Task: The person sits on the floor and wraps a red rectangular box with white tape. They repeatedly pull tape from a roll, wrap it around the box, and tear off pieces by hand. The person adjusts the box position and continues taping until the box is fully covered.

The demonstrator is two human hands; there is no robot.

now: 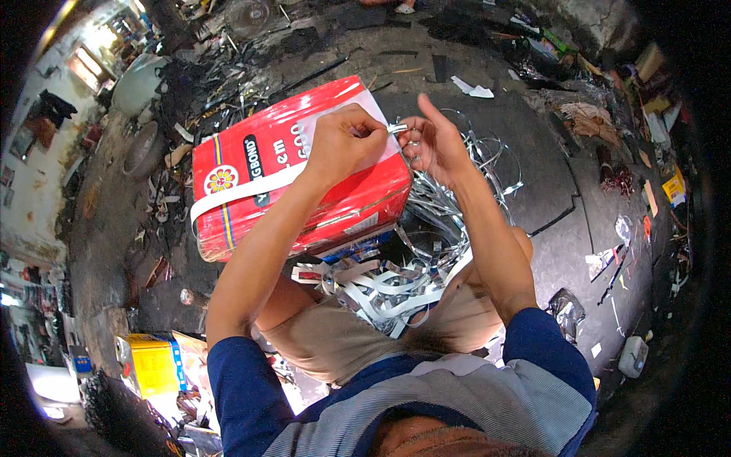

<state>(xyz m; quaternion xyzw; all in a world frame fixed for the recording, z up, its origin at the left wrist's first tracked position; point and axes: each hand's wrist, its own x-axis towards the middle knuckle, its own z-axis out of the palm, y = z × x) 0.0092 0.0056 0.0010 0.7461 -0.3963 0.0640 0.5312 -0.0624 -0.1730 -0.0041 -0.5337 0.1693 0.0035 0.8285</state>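
In front of me a glossy red box (304,206) with printed sides lies tilted. A white flat strap (263,185) runs along its upper face and bends over its left end. My left hand (346,143) is closed in a pinch on the strap near the box's right end. Just right of it, my right hand (435,146) has its fingers curled round the strap's silvery end, its thumb raised. A tangle of white and silver strips (388,293) lies below the box, over my lap, and spreads behind my right forearm.
A yellow box (152,364) stands at the lower left. At the right are a small white container (633,356) and a crumpled dark plastic bag (566,308). Scraps and rubbish litter the dark floor (563,251). A tyre-like ring (143,151) is at the left.
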